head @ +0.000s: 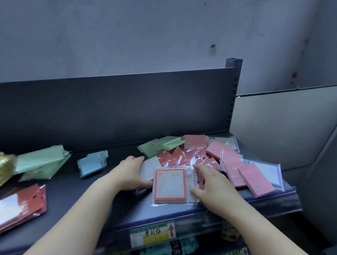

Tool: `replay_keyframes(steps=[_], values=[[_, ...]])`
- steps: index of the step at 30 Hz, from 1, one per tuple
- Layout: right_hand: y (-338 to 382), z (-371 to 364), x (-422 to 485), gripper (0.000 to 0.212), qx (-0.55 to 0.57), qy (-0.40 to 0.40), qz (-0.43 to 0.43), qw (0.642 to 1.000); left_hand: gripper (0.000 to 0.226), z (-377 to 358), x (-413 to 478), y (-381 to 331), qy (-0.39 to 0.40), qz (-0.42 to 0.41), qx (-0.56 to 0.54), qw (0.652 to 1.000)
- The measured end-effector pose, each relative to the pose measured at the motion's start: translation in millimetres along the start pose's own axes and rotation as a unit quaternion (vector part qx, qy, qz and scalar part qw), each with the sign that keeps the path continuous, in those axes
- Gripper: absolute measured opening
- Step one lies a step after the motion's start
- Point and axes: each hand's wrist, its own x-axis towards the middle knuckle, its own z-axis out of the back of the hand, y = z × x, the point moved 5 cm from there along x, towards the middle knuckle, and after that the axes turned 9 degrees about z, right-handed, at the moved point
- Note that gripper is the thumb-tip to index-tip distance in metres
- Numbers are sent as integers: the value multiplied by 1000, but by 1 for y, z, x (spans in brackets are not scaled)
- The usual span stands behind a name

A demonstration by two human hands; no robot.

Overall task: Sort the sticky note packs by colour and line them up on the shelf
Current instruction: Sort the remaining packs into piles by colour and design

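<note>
Left grip [133,174] clasping grey pack [150,165], right grip [209,183] holding orange-bordered pack [169,185] between them

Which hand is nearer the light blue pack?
Left. The left hand lies just right of the light blue pack; the right hand is farther right, on the orange-bordered pack.
</note>
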Motion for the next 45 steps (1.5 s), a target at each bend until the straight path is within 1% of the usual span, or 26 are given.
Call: replay_keyframes(steps=[2,4,7,9,12,14,17,20,24,30,35,41,45], values=[[4,0,4,60,55,-26,11,998,67,-1,-6,6,-15,13,-9,1000],[10,0,10,60,125,-53,14,991,63,3,-16,13,-41,29,-20,999],[16,-7,21,58,223,-100,12,969,62,16,-36,29,-109,54,-37,992],[24,-17,28,49,314,-107,6,943,62,25,-52,43,-152,71,-44,985],[49,-32,38,34,439,-110,-4,892,62,39,-77,69,-211,86,-45,973],[71,-40,43,28,484,-115,-2,868,65,48,-94,93,-239,101,-42,965],[107,-56,49,22,532,-120,0,838,67,56,-117,134,-255,131,-44,957],[147,-77,52,18,556,-119,1,822,75,62,-140,181,-265,157,-51,950],[202,-106,57,18,556,-115,8,823,93,76,-167,247,-285,182,-65,939],[289,-156,63,19,558,-96,14,824,101,92,-198,343,-285,212,-86,931],[340,-194,65,17,557,-85,-4,826,110,98,-215,409,-282,240,-102,923],[385,-225,69,18,507,-70,-7,859,108,101,-234,464,-273,291,-119,909],[409,-239,74,18,484,-55,-1,873,95,100,-245,487,-283,312,-126,898]])
